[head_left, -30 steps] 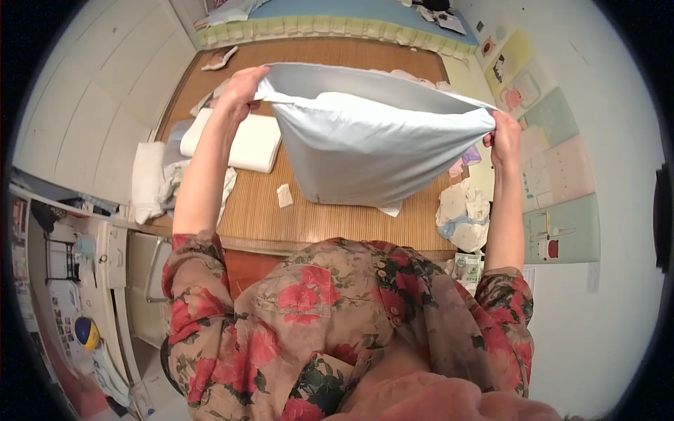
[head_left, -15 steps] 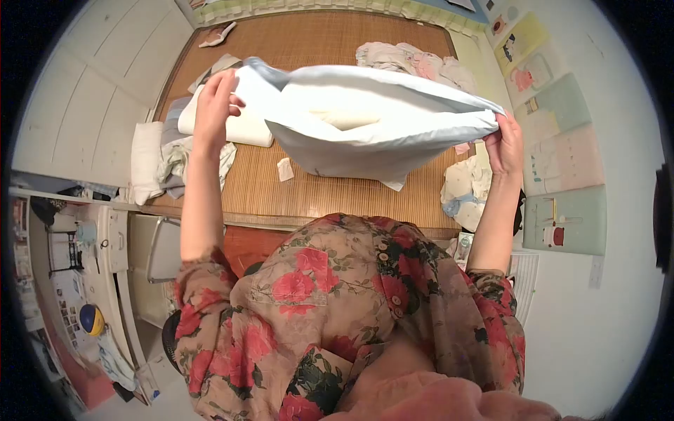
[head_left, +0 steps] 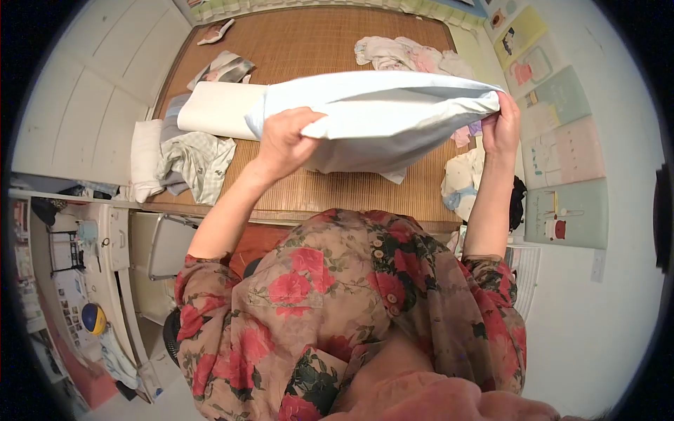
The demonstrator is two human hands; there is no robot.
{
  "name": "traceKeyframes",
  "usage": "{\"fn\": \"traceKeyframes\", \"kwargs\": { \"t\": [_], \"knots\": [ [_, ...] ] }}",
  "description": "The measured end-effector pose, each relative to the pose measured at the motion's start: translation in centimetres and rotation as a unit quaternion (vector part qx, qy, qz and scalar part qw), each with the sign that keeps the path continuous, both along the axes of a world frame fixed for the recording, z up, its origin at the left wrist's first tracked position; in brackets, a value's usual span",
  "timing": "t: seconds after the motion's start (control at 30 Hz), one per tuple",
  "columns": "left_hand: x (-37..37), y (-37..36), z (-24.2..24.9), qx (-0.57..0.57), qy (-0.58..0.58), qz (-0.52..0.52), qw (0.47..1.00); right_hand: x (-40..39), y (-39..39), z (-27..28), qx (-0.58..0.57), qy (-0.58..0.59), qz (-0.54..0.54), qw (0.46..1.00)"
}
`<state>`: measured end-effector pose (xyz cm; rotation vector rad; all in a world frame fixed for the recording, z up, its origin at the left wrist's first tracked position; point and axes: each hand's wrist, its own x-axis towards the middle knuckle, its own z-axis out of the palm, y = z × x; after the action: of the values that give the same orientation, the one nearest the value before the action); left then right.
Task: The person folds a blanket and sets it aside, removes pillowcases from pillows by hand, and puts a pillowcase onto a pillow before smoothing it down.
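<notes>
A pale blue-white pillowcase (head_left: pixel 393 130) is stretched between my two hands above the bamboo mat, its long mouth gaping toward me. My left hand (head_left: pixel 286 140) is closed on the near edge at its left end. At the far right corner, my right hand (head_left: pixel 503 125) pinches the gathered fabric. A white pillow (head_left: pixel 219 109) lies on the mat to the left, its right end hidden behind the pillowcase. The lower part of the pillowcase hangs down close over the mat.
The bamboo mat (head_left: pixel 309 45) covers the bed. Rumpled clothes (head_left: pixel 414 55) lie at the back right, more fabric (head_left: pixel 463 184) by my right forearm. A checked cloth (head_left: pixel 200 165) and a white folded cloth (head_left: pixel 146 161) are at the left. A metal-framed chair (head_left: pixel 165 245) stands at the near left.
My left hand has moved right and toward me, from the pillowcase's far left corner to its near edge. More of the white pillow shows. My right hand stays at its corner.
</notes>
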<state>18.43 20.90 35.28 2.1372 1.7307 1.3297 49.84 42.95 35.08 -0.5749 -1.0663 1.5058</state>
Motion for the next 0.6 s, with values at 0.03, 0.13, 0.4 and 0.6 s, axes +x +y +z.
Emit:
{"fn": "traceKeyframes", "kwargs": {
  "t": [0.03,0.13,0.4,0.6],
  "knots": [
    [-0.2,0.2,0.6,0.016,-0.026,-0.01,0.999,0.3,-0.1,-0.3,0.01,0.02,0.018,1.0],
    [-1.7,1.0,2.3,-0.053,0.022,0.005,0.998,0.4,-0.2,-0.7,-0.024,0.06,0.021,0.998],
    [-1.5,1.6,6.9,-0.058,0.122,0.026,0.99,1.9,1.2,-1.7,0.031,0.066,0.088,0.993],
    [0.0,0.0,7.0,-0.198,0.114,-0.118,0.966,2.7,-1.0,-2.9,0.016,0.065,0.118,0.991]
  ]
}}
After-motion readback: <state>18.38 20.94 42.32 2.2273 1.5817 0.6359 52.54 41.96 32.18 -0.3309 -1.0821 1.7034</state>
